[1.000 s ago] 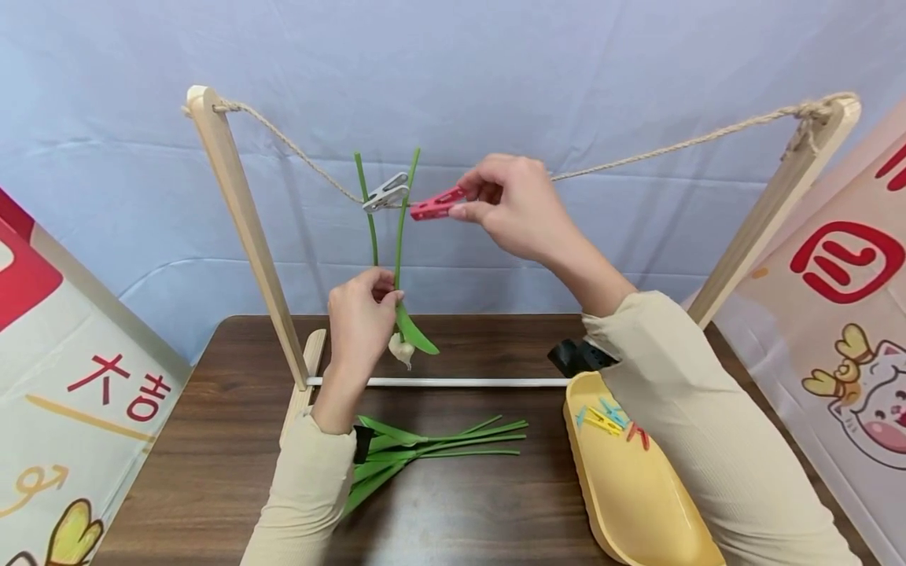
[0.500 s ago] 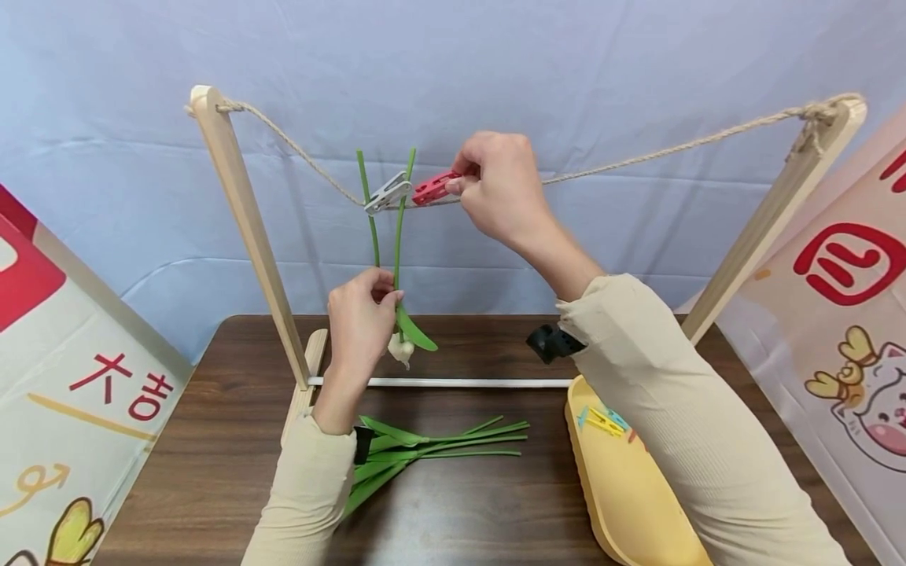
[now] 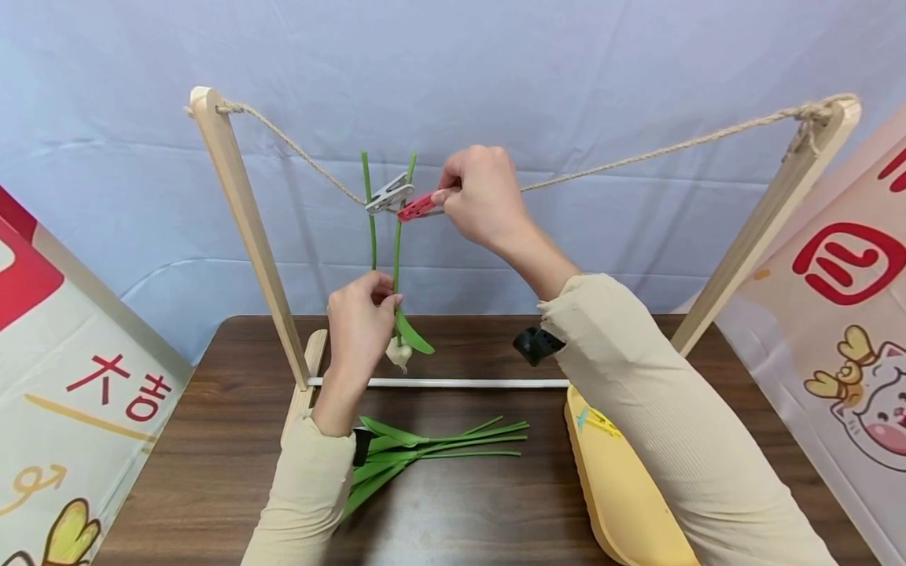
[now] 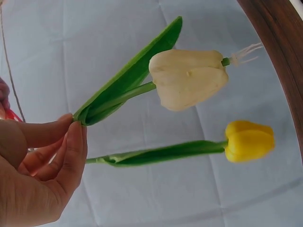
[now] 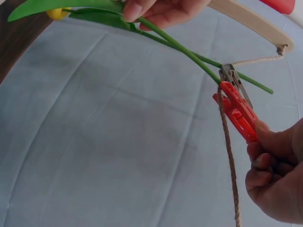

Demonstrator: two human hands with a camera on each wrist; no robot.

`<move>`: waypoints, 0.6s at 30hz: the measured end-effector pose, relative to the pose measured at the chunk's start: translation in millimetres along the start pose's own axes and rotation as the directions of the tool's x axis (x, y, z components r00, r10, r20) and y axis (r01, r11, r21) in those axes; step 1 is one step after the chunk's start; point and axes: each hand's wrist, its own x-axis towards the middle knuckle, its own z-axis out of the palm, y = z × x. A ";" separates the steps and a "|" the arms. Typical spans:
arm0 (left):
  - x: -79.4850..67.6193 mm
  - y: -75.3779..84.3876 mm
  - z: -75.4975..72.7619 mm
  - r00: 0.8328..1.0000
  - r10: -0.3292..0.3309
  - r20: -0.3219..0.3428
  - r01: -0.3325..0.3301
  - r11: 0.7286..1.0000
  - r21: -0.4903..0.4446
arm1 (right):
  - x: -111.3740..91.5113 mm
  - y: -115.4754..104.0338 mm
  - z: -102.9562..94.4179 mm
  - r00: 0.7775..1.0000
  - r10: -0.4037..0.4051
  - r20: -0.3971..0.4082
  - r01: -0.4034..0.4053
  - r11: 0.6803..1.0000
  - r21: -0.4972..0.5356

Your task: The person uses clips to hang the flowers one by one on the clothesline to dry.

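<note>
So my left hand [image 3: 361, 318] had the white tulip [image 4: 188, 78] pinched by its stem, bloom down, while my right hand [image 3: 484, 192] pinched a red clothespin [image 5: 236, 111], tip right at that stem and the rope [image 3: 637, 159], just beside the gray clothespin [image 3: 388, 194] holding the yellow tulip [image 4: 250, 142].

We see the right hand [image 5: 279, 175] pinching the red clip [image 5: 241, 113] by its handle end. The clip's tips meet the rope [image 5: 230, 156] and the near stem [image 5: 203, 68]; whether they enclose both, we cannot tell. Just behind, we find the grey clip [image 5: 229, 72] at the far stem [image 5: 258, 84]. At the top, the left hand [image 5: 168, 10] pinches the near stem beside a leaf [image 5: 75, 4]. We also notice a yellow flower [image 5: 57, 14], partly hidden, a wooden post [image 5: 255, 22] with rope fastened to it, and pale cloth [image 5: 118, 123] behind.
</note>
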 end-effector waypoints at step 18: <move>0.8 -4.0 1.7 1.000 -0.001 0.028 0.001 1.000 -0.018 | -6.8 3.2 -9.5 0.990 0.106 0.092 -0.117 0.985 0.126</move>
